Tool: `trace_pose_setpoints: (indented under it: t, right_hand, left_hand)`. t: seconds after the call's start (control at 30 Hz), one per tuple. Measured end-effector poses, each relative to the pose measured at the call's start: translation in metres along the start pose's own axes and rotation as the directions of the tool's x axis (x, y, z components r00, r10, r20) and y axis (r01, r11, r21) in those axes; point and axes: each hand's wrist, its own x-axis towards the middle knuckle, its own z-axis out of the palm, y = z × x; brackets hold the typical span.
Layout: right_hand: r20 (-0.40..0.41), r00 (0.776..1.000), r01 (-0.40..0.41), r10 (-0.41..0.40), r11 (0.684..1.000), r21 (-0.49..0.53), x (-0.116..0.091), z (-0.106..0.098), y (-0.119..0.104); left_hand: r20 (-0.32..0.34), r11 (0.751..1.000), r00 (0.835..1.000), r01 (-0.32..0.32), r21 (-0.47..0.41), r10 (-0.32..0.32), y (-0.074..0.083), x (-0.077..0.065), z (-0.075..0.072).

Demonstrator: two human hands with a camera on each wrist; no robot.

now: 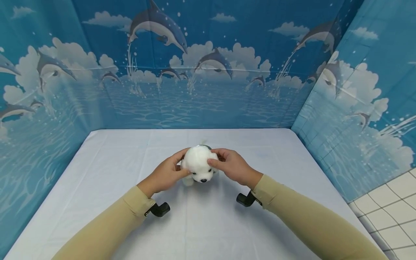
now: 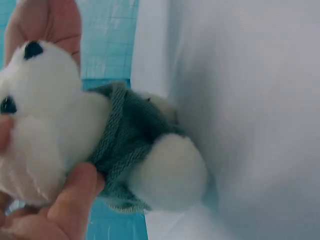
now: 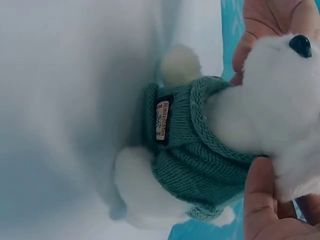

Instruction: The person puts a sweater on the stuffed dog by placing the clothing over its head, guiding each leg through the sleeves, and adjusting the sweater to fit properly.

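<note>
A white plush dog (image 1: 199, 160) with a dark nose stands on the white table, facing the wearer. Its green knitted sweater (image 3: 185, 125) has a small printed label (image 3: 162, 120) on the chest. My left hand (image 1: 166, 172) grips one side of the dog's head, thumb toward the face and fingers behind. From the other side my right hand (image 1: 234, 167) holds the head by the ear, the thumb near an eye. In the left wrist view a round white paw (image 2: 172, 172) touches the tabletop below the sweater.
The table (image 1: 208, 224) wears a white cloth with faint creases. Blue curtains (image 1: 208, 104) printed with dolphins and clouds hang behind it and along both sides. A tiled floor (image 1: 393, 209) shows at the lower right. Each sleeve cuff carries a black wrist camera (image 1: 159, 209).
</note>
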Motion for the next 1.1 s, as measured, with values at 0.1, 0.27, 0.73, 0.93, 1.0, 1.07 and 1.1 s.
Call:
trace_pose_setpoints:
  t: [0.1, 0.27, 0.73, 0.93, 1.0, 1.07, 1.1]
  right_hand:
    - [0.023, 1.000, -0.010, 0.010, 1.000, 0.017, 0.000, -0.004, -0.001]
    - [0.040, 0.999, -0.034, 0.032, 0.998, 0.055, 0.002, -0.009, 0.002]
    - [0.030, 0.999, 0.012, -0.012, 1.000, -0.011, 0.006, -0.018, 0.003]
    - [0.017, 0.997, 0.072, -0.071, 0.995, -0.063, 0.011, -0.023, -0.002]
    - [0.009, 0.997, 0.079, -0.078, 0.994, -0.078, 0.014, -0.024, -0.004]
    - [-0.006, 0.997, 0.082, -0.083, 0.992, -0.097, 0.018, -0.025, -0.005]
    - [-0.011, 0.996, 0.086, -0.087, 0.991, -0.105, 0.021, -0.026, -0.005]
  left_hand:
    - [0.045, 0.999, 0.998, -0.031, -0.039, 0.032, 0.001, 0.005, -0.006]
    - [0.077, 0.999, 0.996, -0.039, -0.038, 0.042, 0.004, 0.015, -0.009]
    - [0.058, 0.994, 0.996, -0.075, 0.084, 0.070, 0.002, 0.030, -0.006]
    - [-0.005, 0.993, 0.996, -0.089, 0.083, 0.090, 0.002, 0.037, -0.003]
    - [-0.024, 0.994, 0.996, -0.082, 0.079, 0.084, 0.004, 0.038, -0.001]
    - [-0.046, 0.993, 0.996, -0.075, 0.088, 0.080, 0.007, 0.038, 0.001]
    - [-0.060, 0.993, 0.996, -0.067, 0.094, 0.073, 0.009, 0.039, 0.002]
